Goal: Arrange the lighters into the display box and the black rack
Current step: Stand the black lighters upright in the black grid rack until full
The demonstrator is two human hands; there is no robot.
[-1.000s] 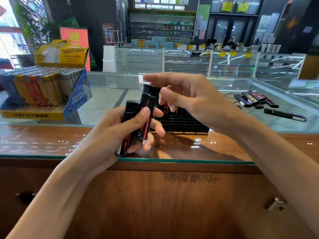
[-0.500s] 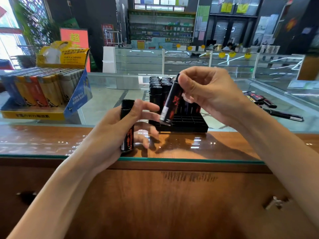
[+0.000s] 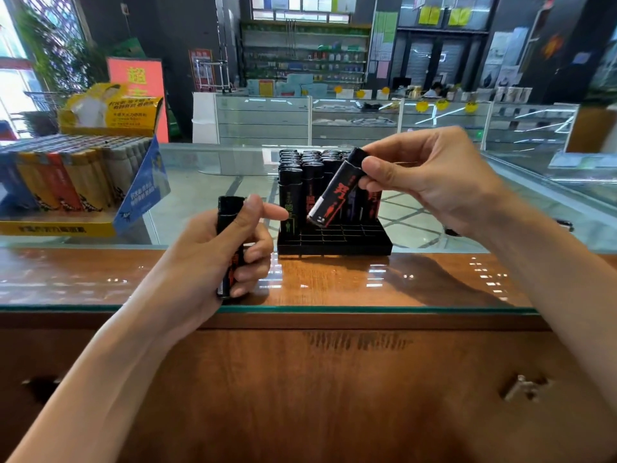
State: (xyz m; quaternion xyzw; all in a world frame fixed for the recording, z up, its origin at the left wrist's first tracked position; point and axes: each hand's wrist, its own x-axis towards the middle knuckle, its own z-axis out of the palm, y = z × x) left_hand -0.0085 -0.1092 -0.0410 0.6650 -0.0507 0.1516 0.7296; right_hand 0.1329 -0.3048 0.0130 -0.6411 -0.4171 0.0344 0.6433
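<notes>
Pinching lighter (image 3: 334, 192) over open rack (image 3: 334, 249) slots, right fingers (image 3: 374, 170); left fingers (image 3: 253, 210) hold second lighter (image 3: 228, 207).

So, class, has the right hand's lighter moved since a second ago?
Yes. The lighter in the right hand has moved right, away from the left hand, and now hangs tilted over the empty front slots of the black rack.

The black rack (image 3: 334, 243) sits mid-tabletop, its back rows holding upright black lighters (image 3: 310, 182). A red-printed lighter (image 3: 334, 195) tilts above its front slots; a second lighter (image 3: 228, 208) is upright to the left. At the far-left edge, the display box (image 3: 140, 192) holds coloured lighters (image 3: 66, 182).
</notes>
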